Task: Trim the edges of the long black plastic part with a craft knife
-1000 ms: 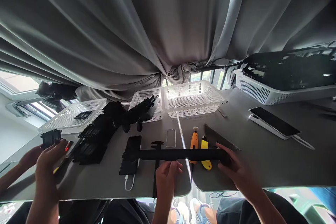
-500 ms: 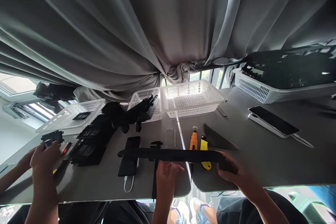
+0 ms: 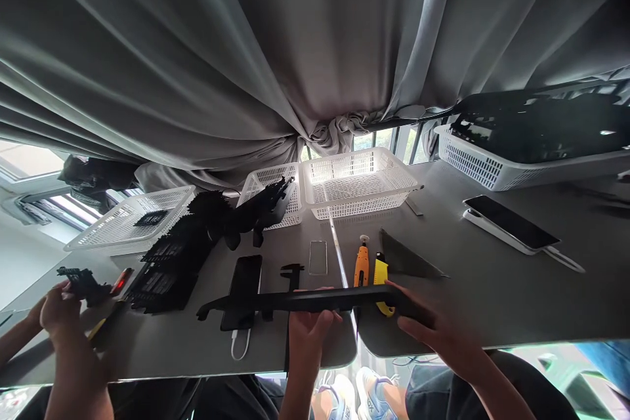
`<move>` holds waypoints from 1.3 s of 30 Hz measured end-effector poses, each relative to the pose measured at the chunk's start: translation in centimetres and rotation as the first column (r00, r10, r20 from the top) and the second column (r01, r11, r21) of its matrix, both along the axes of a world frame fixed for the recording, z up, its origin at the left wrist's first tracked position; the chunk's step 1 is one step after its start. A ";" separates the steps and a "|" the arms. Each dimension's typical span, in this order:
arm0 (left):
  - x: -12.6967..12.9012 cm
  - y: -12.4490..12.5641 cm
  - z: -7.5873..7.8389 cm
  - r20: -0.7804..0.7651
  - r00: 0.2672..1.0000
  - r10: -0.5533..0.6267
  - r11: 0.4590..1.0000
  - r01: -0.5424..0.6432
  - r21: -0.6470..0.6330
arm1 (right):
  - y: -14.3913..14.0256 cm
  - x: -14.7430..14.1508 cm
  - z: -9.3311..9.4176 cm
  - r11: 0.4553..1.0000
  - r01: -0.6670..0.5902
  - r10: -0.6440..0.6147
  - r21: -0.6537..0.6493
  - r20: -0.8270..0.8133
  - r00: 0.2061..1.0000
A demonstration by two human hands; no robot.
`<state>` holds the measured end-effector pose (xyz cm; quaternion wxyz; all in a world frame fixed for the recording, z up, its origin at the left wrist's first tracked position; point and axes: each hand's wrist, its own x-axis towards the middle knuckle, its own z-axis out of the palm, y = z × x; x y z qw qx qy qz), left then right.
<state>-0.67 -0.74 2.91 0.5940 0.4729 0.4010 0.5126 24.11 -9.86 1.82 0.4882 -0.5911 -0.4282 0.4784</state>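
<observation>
A long black plastic part [image 3: 300, 301] with a hooked left end is held level above the front of the table. My left hand [image 3: 306, 336] grips it from below near its middle, thumb in front. At its right end my right hand [image 3: 426, 325] is closed around it, thumb underneath. Behind and beneath the part lie a black phone [image 3: 247, 275] with a white cable, a dark caliper [image 3: 294, 275], an orange rotary tool [image 3: 361, 268] and a yellow utility knife [image 3: 381, 270], all partly covered by it.
At the left, a co-worker's hands [image 3: 59, 315] hold a small black part [image 3: 83, 283]. Stacked black parts [image 3: 165, 272] stand beside them. White baskets [image 3: 364, 203] line the back; a full basket [image 3: 512, 174] and another phone [image 3: 512, 220] are right.
The long black part has shifted left and turned in my hands, showing its hooked end. My right hand has moved slightly left with it. The co-worker's small part has been turned.
</observation>
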 end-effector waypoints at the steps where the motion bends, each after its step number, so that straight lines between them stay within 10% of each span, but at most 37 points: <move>1: -0.1 0.1 -0.2 0.018 1.000 0.010 1.000 -0.010 0.002 | 0.1 0.0 0.1 1.000 0.000 0.000 0.014 0.021 1.000; 20: -0.3 0.4 -2.3 0.166 0.986 -0.030 1.000 0.027 0.015 | 0.3 -1.3 -0.8 0.979 0.197 -0.206 0.061 0.288 0.935; 39: 0.8 -1.4 1.9 0.085 0.996 -0.018 1.000 0.017 0.015 | 0.4 -0.6 -2.7 0.959 0.260 -0.276 0.111 0.160 0.948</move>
